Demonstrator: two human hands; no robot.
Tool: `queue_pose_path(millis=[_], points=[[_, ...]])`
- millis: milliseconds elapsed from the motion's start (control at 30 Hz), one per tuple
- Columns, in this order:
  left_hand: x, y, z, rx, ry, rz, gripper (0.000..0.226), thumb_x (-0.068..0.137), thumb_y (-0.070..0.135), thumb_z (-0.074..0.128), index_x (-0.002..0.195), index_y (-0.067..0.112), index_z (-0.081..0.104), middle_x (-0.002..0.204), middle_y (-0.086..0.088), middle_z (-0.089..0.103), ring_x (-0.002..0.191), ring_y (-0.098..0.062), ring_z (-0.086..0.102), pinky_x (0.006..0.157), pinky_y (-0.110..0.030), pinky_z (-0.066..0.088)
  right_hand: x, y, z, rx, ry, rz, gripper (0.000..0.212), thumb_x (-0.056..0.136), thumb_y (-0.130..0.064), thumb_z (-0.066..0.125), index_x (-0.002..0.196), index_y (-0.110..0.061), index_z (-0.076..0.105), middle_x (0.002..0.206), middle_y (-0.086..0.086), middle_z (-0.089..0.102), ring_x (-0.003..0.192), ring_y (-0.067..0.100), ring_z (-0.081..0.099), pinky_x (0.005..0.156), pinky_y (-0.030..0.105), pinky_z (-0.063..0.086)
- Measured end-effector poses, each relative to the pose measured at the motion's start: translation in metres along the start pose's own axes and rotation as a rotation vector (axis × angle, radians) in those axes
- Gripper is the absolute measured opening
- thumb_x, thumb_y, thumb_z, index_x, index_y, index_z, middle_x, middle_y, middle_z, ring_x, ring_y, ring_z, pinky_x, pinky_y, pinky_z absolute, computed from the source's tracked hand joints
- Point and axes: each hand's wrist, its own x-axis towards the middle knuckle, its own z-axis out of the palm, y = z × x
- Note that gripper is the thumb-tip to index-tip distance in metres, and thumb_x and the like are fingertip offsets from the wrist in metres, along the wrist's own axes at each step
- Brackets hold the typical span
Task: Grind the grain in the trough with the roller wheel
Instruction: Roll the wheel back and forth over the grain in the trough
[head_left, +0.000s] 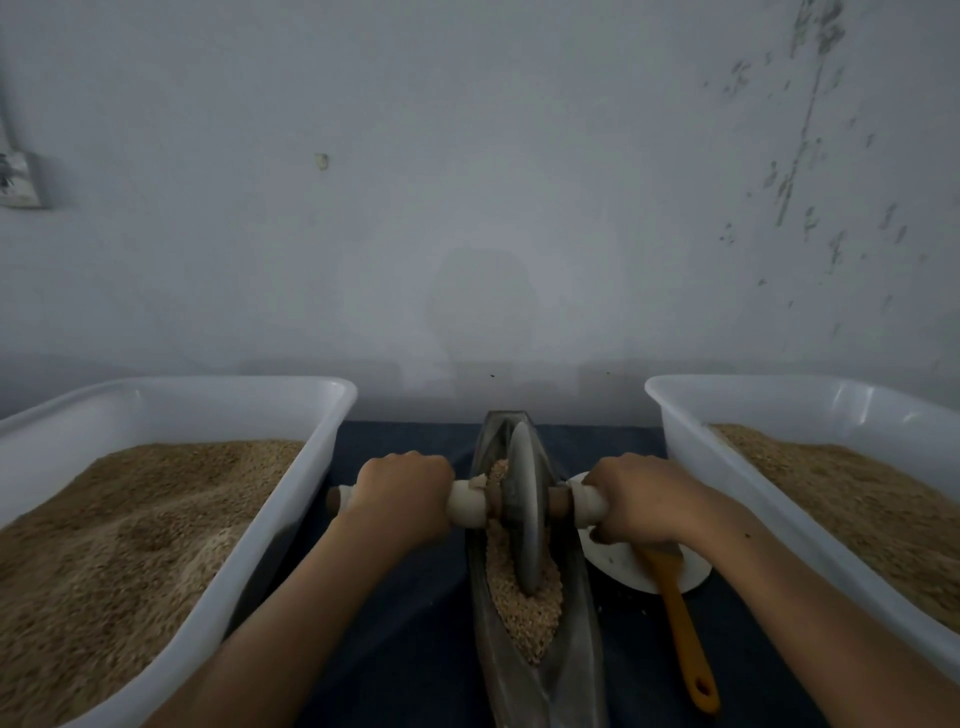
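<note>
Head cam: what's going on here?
A person is grinding grain by hand. The left hand and right hand each grip one end of the axle handle through the roller wheel, which stands upright in the narrow trough. Grain lies in the trough around the wheel. A white bin of grain sits on each side. An orange spatula rests on a white plate by the right hand.

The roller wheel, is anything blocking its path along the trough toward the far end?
Nothing visible does. The roller wheel stands upright in the trough, with only grain under and around it. The left hand and right hand grip the handles outside the trough walls; the orange spatula lies beside the trough.
</note>
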Motion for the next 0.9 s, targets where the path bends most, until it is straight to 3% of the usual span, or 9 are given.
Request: queue_pose_path(millis=[167,333,500,700,900], points=[[0.003,-0.002,0.006,-0.054,0.120,0.004,0.021,0.086,0.032,0.060,0.105,0.024,0.054,0.099,0.003,0.061,0.091,-0.017,0.058,0.070,-0.029,0.036,0.002,-0.002,0.012,-0.023,0.228,0.015,0.010,0.087,-0.026,0.057,0.088,-0.018,0.061,0.088,0.002,0.065,0.081,0.020,0.062,0.069,0.032,0.048],[0.002,-0.004,0.010,-0.110,0.204,0.021,0.016,0.087,0.036,0.057,0.095,0.027,0.047,0.098,0.004,0.061,0.086,-0.016,0.057,0.069,-0.029,0.035,0.006,-0.004,0.020,-0.005,0.387,0.024,0.012,0.089,-0.023,0.052,0.079,-0.026,0.046,0.088,-0.003,0.061,0.081,0.019,0.059,0.068,0.031,0.045],[0.002,-0.002,0.005,-0.038,0.130,0.004,0.025,0.086,0.032,0.059,0.108,0.023,0.056,0.103,0.001,0.062,0.093,-0.019,0.059,0.070,-0.029,0.037,0.005,-0.003,0.015,-0.014,0.298,0.016,0.006,0.088,-0.026,0.056,0.089,-0.022,0.060,0.093,-0.001,0.065,0.085,0.019,0.062,0.074,0.033,0.051],[0.000,-0.003,-0.004,-0.035,-0.051,0.034,0.035,0.082,0.030,0.063,0.116,0.020,0.057,0.105,-0.001,0.063,0.096,-0.019,0.060,0.080,-0.031,0.046,-0.001,-0.001,-0.002,-0.017,0.007,-0.013,0.030,0.083,-0.031,0.068,0.110,-0.019,0.063,0.102,0.002,0.067,0.092,0.018,0.063,0.077,0.030,0.050],[-0.002,-0.001,-0.003,-0.029,-0.002,0.006,0.031,0.084,0.029,0.062,0.113,0.020,0.057,0.103,0.000,0.062,0.093,-0.018,0.060,0.075,-0.029,0.042,0.001,-0.002,0.002,-0.019,0.078,0.005,0.016,0.085,-0.024,0.063,0.100,-0.019,0.064,0.094,0.002,0.065,0.085,0.019,0.063,0.072,0.031,0.050]])
